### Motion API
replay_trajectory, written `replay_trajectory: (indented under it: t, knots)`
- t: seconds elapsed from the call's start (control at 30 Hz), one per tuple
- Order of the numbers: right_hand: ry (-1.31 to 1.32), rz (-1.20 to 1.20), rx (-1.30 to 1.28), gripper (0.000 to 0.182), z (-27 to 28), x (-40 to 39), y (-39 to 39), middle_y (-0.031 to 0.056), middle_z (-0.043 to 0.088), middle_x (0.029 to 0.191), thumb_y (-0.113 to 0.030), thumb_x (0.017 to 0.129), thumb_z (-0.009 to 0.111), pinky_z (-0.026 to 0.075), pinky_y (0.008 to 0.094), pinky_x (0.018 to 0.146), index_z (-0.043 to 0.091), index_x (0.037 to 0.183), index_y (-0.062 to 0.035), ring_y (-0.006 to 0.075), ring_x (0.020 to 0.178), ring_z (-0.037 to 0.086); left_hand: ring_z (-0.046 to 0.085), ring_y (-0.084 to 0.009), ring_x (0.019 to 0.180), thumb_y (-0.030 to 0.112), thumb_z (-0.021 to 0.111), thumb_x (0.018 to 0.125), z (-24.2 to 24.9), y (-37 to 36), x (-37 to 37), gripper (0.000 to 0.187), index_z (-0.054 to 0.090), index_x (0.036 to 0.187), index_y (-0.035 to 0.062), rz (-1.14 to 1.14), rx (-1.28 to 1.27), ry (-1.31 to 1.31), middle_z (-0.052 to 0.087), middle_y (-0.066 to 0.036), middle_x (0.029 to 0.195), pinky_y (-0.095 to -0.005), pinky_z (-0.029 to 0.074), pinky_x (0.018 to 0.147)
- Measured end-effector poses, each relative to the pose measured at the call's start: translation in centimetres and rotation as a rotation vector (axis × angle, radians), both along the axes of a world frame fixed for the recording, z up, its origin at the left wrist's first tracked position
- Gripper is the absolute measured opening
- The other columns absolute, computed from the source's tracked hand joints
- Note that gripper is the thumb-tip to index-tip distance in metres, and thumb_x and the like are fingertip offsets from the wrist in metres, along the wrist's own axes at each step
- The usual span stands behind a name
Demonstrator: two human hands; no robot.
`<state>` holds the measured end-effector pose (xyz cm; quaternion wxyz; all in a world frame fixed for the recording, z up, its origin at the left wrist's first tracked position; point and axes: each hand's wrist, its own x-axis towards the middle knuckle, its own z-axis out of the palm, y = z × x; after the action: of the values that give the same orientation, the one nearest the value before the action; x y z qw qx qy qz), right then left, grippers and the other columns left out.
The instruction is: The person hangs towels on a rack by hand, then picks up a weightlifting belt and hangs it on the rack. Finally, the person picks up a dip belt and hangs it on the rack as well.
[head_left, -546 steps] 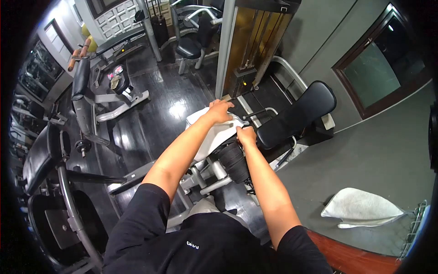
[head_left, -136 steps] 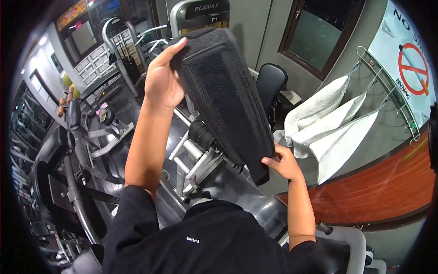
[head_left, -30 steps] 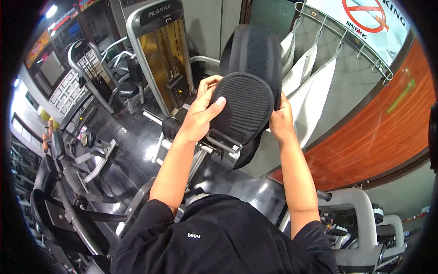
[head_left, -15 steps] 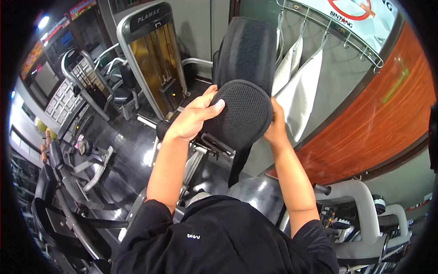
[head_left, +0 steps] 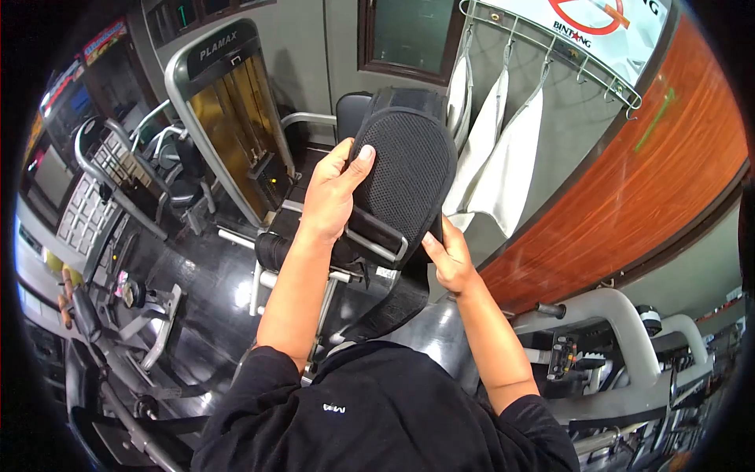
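In the head view, I hold the black belt [head_left: 405, 165] in the air in front of my chest, between my two arms. My left grip [head_left: 329, 197] pinches its near-left edge: the thumb lies flat on the mesh face, and the other fingers go around the edge to the back, where I cannot see their tips. My right grip [head_left: 452, 258] closes on the lower right edge, with the thumb at the border and the fingers partly hidden behind.

The belt seems to me rather light. The wide mesh part looks padded and a little stiff, so it should keep its shape; the dark strap [head_left: 401, 303] looks softer, as it hangs in a curve below and may swing. The metal buckle [head_left: 377, 240] sits across the lower part and is probably the hard, more slippery place. I judge the padded edges to be the better hold, because the mesh gives friction and nothing here looks fragile.

Both my forearms reach up and forward from the near side, elbows bent and apart, the left wrist higher than the right. On the far right, white towels [head_left: 511, 165] hang from a hook rack [head_left: 543, 47], apart from my grips.
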<state>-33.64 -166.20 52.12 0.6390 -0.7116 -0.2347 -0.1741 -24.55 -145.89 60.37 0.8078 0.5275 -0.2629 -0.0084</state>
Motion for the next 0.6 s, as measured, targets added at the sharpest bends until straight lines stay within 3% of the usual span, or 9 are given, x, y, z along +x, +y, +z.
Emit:
replay_trajectory:
  t: [0.03, 0.13, 0.17, 0.27, 0.3, 0.43, 0.53, 0.6]
  knots:
    - [0.055, 0.055, 0.061, 0.056, -0.3, 0.1, 0.0, 0.0175, 0.060, 0.142, -0.023, 0.105, 0.061, 0.039, 0.0375, 0.114, 0.045, 0.150, 0.0073, 0.0248, 0.133, 0.054, 0.062, -0.0086, 0.104, 0.026, 0.064, 0.107, 0.0, 0.2, 0.3, 0.029, 0.068, 0.121, 0.0005, -0.003, -0.010, 0.015, 0.071, 0.000, 0.113, -0.0263, 0.047, 0.097]
    - [0.020, -0.188, -0.062, 0.069, -1.6, -0.4, 1.2, 0.0192, 0.055, 0.147, -0.024, 0.099, 0.070, 0.038, 0.0384, 0.115, 0.039, 0.154, 0.0052, 0.0248, 0.135, 0.053, 0.062, -0.0080, 0.103, 0.025, 0.065, 0.107, 0.2, 1.0, 1.3, 0.027, 0.069, 0.119, 0.0012, -0.001, -0.085, 0.132, 0.071, 0.000, 0.112, -0.0257, 0.047, 0.095]
    - [0.049, -0.195, -0.014, 0.083, -2.2, -0.6, 1.7, 0.0200, 0.051, 0.147, -0.022, 0.091, 0.078, 0.039, 0.0406, 0.114, 0.033, 0.157, 0.0033, 0.0278, 0.136, 0.051, 0.062, -0.0085, 0.104, 0.025, 0.066, 0.106, -0.3, 1.4, 2.0, 0.027, 0.069, 0.119, 0.0018, -0.002, -0.094, 0.143, 0.071, -0.001, 0.113, -0.0255, 0.046, 0.095]
    - [-0.017, -0.428, -0.133, 0.086, -2.0, -2.4, 3.4, 0.0194, 0.050, 0.145, -0.020, 0.088, 0.079, 0.041, 0.0433, 0.112, 0.033, 0.157, 0.0023, 0.0330, 0.137, 0.048, 0.062, -0.0096, 0.106, 0.025, 0.067, 0.105, -1.1, 2.3, 3.3, 0.031, 0.066, 0.125, 0.0017, 0.021, -0.051, 0.205, 0.070, -0.002, 0.115, -0.0264, 0.047, 0.095]
    - [-0.139, -0.549, -0.265, 0.084, -0.8, -3.0, 4.1, 0.0199, 0.048, 0.145, -0.020, 0.084, 0.083, 0.041, 0.0462, 0.111, 0.041, 0.154, -0.0010, 0.0359, 0.136, 0.045, 0.062, -0.0104, 0.106, 0.026, 0.067, 0.105, -1.6, 2.3, 3.7, 0.031, 0.065, 0.125, 0.0017, 0.045, -0.056, 0.230, 0.070, -0.003, 0.116, -0.0269, 0.047, 0.095]
    - [-0.314, -0.569, -0.546, 0.063, 2.6, -3.2, 5.2, 0.0174, 0.052, 0.145, -0.027, 0.082, 0.086, 0.037, 0.0481, 0.112, 0.064, 0.138, -0.0082, 0.0353, 0.131, 0.047, 0.062, -0.0141, 0.109, 0.026, 0.067, 0.105, -2.2, 2.2, 3.4, 0.031, 0.061, 0.123, 0.0019, 0.058, -0.041, 0.381, 0.067, -0.007, 0.118, -0.0288, 0.047, 0.096]
    - [-0.358, -0.555, -0.767, 0.055, 4.5, -2.2, 5.7, 0.0123, 0.055, 0.143, -0.027, 0.086, 0.082, 0.036, 0.0484, 0.111, 0.066, 0.138, -0.0183, 0.0355, 0.130, 0.049, 0.062, -0.0187, 0.114, 0.026, 0.065, 0.105, -2.3, 2.7, 3.7, 0.030, 0.056, 0.121, 0.0024, -0.101, -0.026, 0.477, 0.065, -0.011, 0.119, -0.0339, 0.050, 0.099]
    - [-0.392, -0.494, -0.734, 0.043, 5.5, -1.7, 5.6, 0.0114, 0.059, 0.139, -0.022, 0.085, 0.082, 0.041, 0.0477, 0.107, 0.072, 0.127, -0.0190, 0.0355, 0.124, 0.055, 0.062, -0.0208, 0.116, 0.025, 0.064, 0.105, -2.3, 3.4, 3.7, 0.033, 0.052, 0.126, 0.0017, -0.219, 0.002, 0.566, 0.064, -0.013, 0.121, -0.0375, 0.052, 0.100]
